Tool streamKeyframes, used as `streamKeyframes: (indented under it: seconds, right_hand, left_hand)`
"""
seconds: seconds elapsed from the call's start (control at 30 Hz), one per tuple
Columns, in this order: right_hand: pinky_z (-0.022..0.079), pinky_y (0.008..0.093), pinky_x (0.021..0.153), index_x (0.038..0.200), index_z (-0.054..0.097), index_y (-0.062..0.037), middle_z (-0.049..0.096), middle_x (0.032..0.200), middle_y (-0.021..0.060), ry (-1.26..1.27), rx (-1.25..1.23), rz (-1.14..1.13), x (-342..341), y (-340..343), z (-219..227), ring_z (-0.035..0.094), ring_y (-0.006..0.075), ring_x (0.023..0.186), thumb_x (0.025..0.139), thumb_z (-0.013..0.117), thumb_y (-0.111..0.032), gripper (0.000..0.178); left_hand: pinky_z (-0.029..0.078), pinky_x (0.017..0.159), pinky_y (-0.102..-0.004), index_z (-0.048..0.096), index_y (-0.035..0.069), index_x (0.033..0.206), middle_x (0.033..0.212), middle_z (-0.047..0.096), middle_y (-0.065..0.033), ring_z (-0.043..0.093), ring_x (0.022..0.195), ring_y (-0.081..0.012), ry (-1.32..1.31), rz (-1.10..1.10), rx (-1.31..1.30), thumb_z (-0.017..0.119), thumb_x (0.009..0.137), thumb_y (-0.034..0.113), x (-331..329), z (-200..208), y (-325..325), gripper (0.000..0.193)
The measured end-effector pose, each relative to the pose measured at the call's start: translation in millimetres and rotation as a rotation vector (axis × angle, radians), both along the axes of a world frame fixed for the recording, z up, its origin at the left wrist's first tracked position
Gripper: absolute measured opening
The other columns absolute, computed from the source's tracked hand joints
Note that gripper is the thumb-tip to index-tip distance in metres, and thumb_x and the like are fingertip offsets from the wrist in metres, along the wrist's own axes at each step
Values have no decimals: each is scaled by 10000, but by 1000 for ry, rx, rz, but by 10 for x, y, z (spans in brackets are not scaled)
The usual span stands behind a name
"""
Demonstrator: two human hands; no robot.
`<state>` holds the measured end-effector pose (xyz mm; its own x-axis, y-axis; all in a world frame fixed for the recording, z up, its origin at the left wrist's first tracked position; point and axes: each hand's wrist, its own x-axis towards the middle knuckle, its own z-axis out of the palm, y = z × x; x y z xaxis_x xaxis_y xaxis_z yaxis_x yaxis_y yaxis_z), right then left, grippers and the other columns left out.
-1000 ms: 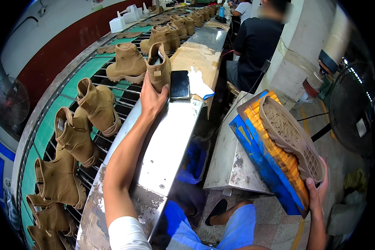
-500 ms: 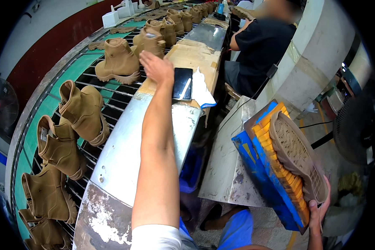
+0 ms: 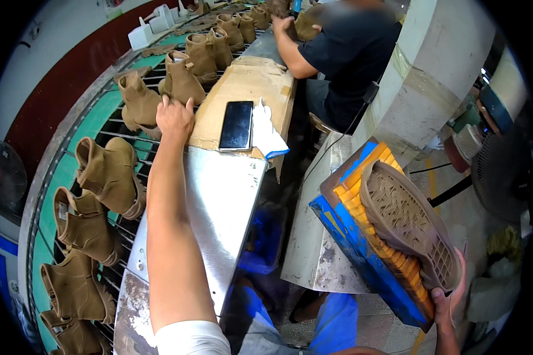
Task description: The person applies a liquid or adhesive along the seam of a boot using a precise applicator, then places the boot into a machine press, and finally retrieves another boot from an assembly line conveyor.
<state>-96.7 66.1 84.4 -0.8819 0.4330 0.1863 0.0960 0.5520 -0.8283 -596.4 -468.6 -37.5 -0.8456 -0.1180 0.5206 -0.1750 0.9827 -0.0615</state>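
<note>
My left hand reaches out over the rack, its bent fingers at the lower front of a tan ankle boot and the thumb apart; the fingertips are partly hidden. Just left of that hand stands another tan boot, leaning slightly. At the lower right, my right hand grips the heel end of a brown shoe sole, its patterned inner face turned up. The sole lies tilted along an orange ridged pad on a blue block.
More tan boots line the curved rod rack. Beside it runs a metal counter with cardboard, a phone and a white glove. A co-worker sits beyond. A fan stands right.
My left hand has moved left and down to the boot, its fingers now bent. My right hand keeps its grip on the sole. The co-worker's arm now reaches over the far counter.
</note>
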Motion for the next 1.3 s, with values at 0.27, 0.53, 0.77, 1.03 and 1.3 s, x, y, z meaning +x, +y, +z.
streamKeyframes:
  seconds: [0.27, 0.53, 0.77, 1.03, 1.3]
  right_hand:
    - [442, 415, 1099, 1493, 395, 70, 560, 1360, 193, 12, -57, 65, -31, -5, 50, 579, 284, 1272, 700, 832, -699, 1189]
    - [455, 418, 1089, 1466, 443, 60, 604, 1332, 199, 54, -53, 171, -91, 44, 101, 603, 284, 1259, 710, 837, -678, 1127]
    - [441, 414, 1108, 1469, 437, 60, 596, 1359, 201, 76, -9, 138, 17, 89, 135, 593, 284, 1287, 701, 837, -696, 1150]
    - [454, 426, 1092, 1460, 454, 64, 610, 1327, 199, 45, 6, 160, -64, -73, 161, 605, 290, 1264, 701, 828, -713, 1149]
    - [473, 411, 1078, 1414, 508, 70, 614, 1319, 189, 63, -6, 288, 32, 252, 78, 616, 292, 1251, 657, 843, -760, 1171]
  left_hand:
    - [465, 1044, -465, 786, -38, 889, 1028, 763, -222, 618, 1249, -374, -147, -180, -40, 491, 1037, 306, 661, 282, -283, 477]
    - [362, 1205, -439, 567, -24, 1384, 1480, 541, -240, 471, 1413, -393, 11, -623, 275, 491, 1064, 325, 690, 182, 130, 480]
    - [271, 1263, -422, 329, -9, 1597, 1672, 313, -205, 315, 1544, -337, -130, -348, 564, 285, 1097, 484, 100, -96, 539, 704]
    - [309, 1217, -410, 442, -13, 1532, 1605, 425, -210, 378, 1501, -355, 200, -276, 832, 349, 1093, 450, 333, 25, 269, 645]
    - [554, 546, -303, 591, -16, 1179, 938, 729, -136, 682, 677, -172, -693, -1065, 1575, 384, 1111, 486, 3086, 921, 1582, 547]
